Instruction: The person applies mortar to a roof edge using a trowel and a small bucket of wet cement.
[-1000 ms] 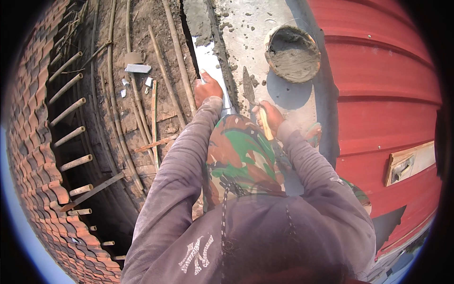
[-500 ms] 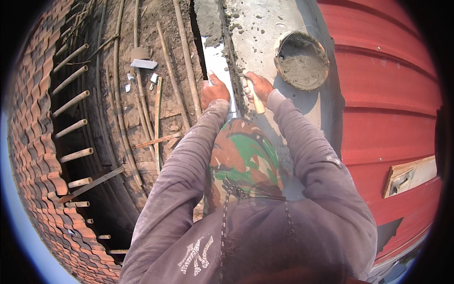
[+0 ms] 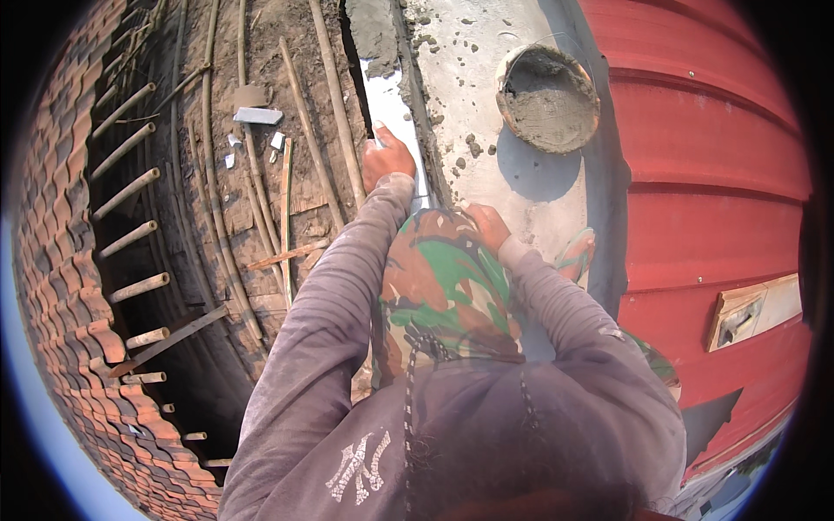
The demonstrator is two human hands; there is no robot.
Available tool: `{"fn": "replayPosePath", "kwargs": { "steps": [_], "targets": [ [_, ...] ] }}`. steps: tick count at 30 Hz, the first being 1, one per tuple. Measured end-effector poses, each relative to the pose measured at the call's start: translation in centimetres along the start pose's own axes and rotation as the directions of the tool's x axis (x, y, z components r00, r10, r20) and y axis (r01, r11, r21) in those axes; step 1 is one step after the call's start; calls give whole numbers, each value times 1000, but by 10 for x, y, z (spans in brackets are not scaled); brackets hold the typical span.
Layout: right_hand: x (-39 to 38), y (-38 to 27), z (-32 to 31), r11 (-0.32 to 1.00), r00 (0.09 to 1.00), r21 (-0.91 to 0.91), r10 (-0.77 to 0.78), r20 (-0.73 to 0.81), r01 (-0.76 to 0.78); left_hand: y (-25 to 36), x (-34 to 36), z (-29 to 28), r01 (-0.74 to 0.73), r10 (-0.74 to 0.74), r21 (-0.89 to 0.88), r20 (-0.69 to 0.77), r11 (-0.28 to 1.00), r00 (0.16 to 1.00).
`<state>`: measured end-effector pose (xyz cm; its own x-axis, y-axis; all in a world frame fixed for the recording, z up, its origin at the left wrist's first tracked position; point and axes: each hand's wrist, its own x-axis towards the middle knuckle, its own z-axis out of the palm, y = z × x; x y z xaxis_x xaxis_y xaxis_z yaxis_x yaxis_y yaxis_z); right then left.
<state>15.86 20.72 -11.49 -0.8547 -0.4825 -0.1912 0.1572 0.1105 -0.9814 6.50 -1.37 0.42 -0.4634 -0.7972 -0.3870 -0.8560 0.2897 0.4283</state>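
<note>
My left hand (image 3: 388, 159) is closed at the left edge of a long white strip (image 3: 400, 113), its thumb pointing forward along the strip. Wet grey mortar (image 3: 372, 35) covers the far end of that strip. Close by my camouflage-covered knee (image 3: 443, 269), my right hand (image 3: 488, 227) is bent inward with curled fingers. The knee hides most of those fingers and whatever they hold. A bucket of grey mortar (image 3: 549, 102) stands ahead to the right on the pale cement surface (image 3: 473, 61).
Bamboo poles (image 3: 326, 87) and a light-coloured block (image 3: 258, 115) lie on the rough boarded roof to the left. Beyond a dark gap are orange roof tiles (image 3: 61, 286). Red metal roofing (image 3: 704, 156) fills the right, with a wooden float (image 3: 754, 311) on it.
My right hand has drawn back toward my knee; the wooden-handled tool it held is now out of sight. My left hand stays at the white strip. A sandalled foot now shows at right.
</note>
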Motion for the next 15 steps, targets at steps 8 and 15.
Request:
{"fn": "replayPosePath", "kwargs": {
  "steps": [8,15],
  "targets": [
    [49,-31,-1,748,846,402,502,178,-529,10,-10,-4,35,-35,33,8,999,999],
    [-23,0,-8,989,995,-148,31,91,-18,4,-5,0,-14,14,-6,55,1000,998]
  ]
}}
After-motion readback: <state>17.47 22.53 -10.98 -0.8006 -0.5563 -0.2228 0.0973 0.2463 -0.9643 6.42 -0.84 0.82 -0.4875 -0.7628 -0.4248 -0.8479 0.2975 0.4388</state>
